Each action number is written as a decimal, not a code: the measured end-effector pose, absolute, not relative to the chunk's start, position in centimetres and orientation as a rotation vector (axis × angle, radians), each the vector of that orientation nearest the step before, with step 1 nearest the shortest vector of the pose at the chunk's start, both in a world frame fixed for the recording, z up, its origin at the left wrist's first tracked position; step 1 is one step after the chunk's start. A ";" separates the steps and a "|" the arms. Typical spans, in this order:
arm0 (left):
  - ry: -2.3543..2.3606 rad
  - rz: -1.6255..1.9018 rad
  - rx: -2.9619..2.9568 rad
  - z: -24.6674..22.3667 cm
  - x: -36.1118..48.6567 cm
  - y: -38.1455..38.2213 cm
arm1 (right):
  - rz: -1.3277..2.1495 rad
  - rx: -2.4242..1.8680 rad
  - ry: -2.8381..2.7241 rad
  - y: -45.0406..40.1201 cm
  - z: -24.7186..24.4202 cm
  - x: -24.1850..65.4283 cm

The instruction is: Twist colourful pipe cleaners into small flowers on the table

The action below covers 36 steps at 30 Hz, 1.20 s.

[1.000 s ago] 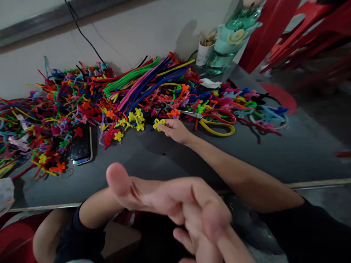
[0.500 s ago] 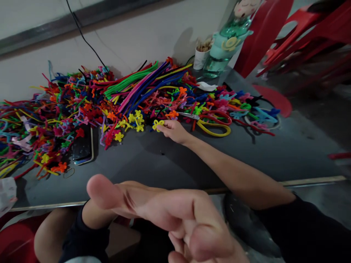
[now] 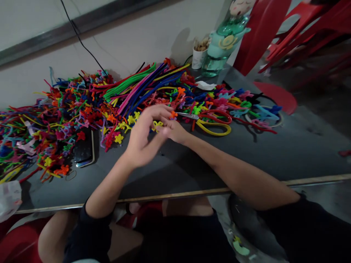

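My right hand (image 3: 177, 132) pinches a yellow pipe-cleaner flower (image 3: 157, 126) above the grey table. Beside it my left hand (image 3: 144, 137) is raised with its fingers curved and spread over the flower, its thumb tip close to the right fingers; I see nothing held in it. Behind both hands lie colourful pipe cleaners, with a bundle of long straight ones (image 3: 148, 86) on top. Yellow-handled scissors (image 3: 216, 128) rest just right of my right hand. More yellow flowers (image 3: 118, 138) lie left of my left hand.
A dark phone (image 3: 83, 148) lies at the left on the table (image 3: 260, 157). A paper cup (image 3: 198, 58) and a green bottle (image 3: 216, 54) stand at the back. A clear plastic container (image 3: 9, 199) is at the left edge, red chairs (image 3: 298, 33) at the right.
My left hand has gone from close in front of the camera to beside my right hand at the flower. My right hand still holds the flower in nearly the same place.
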<state>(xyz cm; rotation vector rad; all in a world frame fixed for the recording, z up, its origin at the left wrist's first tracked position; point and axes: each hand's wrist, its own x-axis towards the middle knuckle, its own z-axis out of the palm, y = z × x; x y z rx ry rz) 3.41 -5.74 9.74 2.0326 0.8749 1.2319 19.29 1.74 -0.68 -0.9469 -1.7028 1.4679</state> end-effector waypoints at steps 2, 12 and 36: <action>1.102 1.239 2.416 6.9 2.3 -2.0 | 1.523 -0.901 -1.670 1.8 -0.4 19.6; 1.153 1.131 2.970 0.2 -0.6 0.6 | 1.748 -0.832 -1.649 2.1 -0.1 20.3; 0.751 0.672 3.268 2.1 -1.0 0.0 | 1.465 -0.829 -2.154 1.8 0.6 21.4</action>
